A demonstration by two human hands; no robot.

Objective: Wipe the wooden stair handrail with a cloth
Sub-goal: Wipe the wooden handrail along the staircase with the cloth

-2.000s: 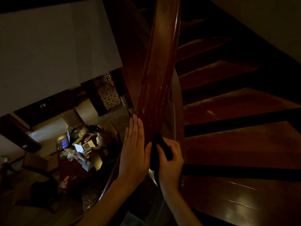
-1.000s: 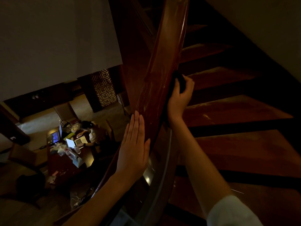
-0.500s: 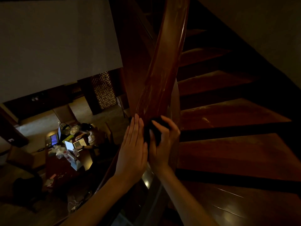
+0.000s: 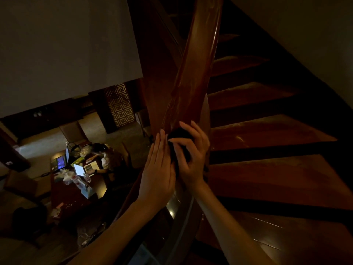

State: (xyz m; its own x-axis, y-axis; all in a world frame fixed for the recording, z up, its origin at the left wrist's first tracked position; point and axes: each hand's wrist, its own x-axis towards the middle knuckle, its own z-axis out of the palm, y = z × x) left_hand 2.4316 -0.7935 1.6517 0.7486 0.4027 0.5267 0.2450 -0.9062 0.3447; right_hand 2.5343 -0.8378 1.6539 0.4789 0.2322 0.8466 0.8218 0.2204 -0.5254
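Gripping a dark wad of cloth [image 4: 180, 137], the right hand [image 4: 193, 159] has its fingers curled round the bundle and presses it onto the wooden handrail [image 4: 193, 83]. The cloth sits under the fingertips on top of the rail, mostly hidden by the hand itself. Close against it on the left, the left hand [image 4: 157, 169] lies flat with straight fingers together against the rail's outer flank, holding nothing. It reads as a brace rather than a wiping hand.

Beyond the fingertips the rail runs away in a long reddish curve. Pale streaks show on it a short way ahead of the cloth; whether they are dust, damp trails or only glare, the dim light does not let me tell. Behind the wrists the rail bends out of sight under the forearms, so nothing can be said of that part.

To the right of the right hand the wooden stair treads [image 4: 267, 134] fan out, dark and glossy. Far below, to the left of the left hand, a person [image 4: 104, 155] sits at a cluttered surface [image 4: 63, 196] with open laptops [image 4: 89, 166].

As a judgement: wiping is under way, with the cloth in contact — but the long stretch ahead of the hands looks yet to be covered, so most of the job seems left.
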